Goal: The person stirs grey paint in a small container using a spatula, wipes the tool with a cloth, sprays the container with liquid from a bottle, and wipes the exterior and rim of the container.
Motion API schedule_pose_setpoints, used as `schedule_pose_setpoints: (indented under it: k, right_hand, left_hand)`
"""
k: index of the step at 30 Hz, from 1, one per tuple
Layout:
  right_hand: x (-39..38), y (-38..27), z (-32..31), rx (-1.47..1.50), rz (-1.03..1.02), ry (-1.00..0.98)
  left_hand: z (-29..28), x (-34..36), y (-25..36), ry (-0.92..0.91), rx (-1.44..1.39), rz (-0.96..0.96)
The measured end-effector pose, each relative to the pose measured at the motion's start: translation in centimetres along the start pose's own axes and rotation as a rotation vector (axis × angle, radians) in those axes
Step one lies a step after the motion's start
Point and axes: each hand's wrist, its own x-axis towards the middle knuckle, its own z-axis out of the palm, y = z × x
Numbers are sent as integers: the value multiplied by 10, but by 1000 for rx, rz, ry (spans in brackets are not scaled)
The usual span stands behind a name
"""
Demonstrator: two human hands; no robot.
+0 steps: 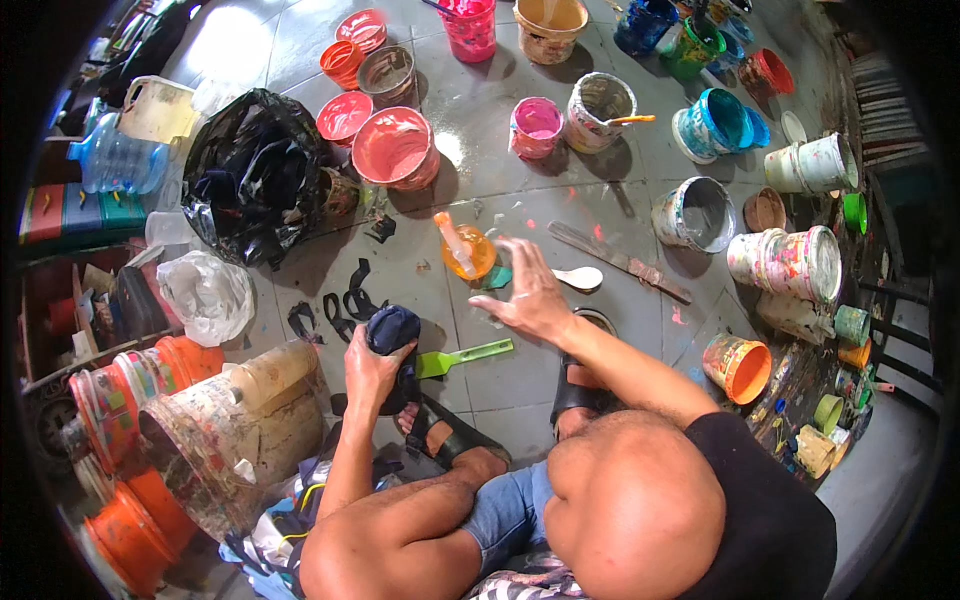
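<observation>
Two hands [535, 298] [368, 372], two sandals [578, 400], one spoon [579, 278]

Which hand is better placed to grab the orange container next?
Right, most likely: the right hand is open, looks empty and is close to the orange container, while the left hand grips a dark blue bundle.

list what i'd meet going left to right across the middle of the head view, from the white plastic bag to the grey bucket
White plastic bag → left hand gripping a dark bundle → orange container → open right hand → white spoon → grey bucket.
</observation>
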Motion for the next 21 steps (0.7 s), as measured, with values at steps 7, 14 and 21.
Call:
schedule_pose_setpoints:
  k: [7,14,21]
  right_hand:
    - [78,5,52,-144,-386,38]
    - [62,-7,30,167,-427,235]
    - [-31,-10,-87,328,-185,248]
  left_hand:
    - [-16,10,4,-221,198,96]
    - [-61,23,37,-388,437,162]
    - [7,49,128,-418,306,548]
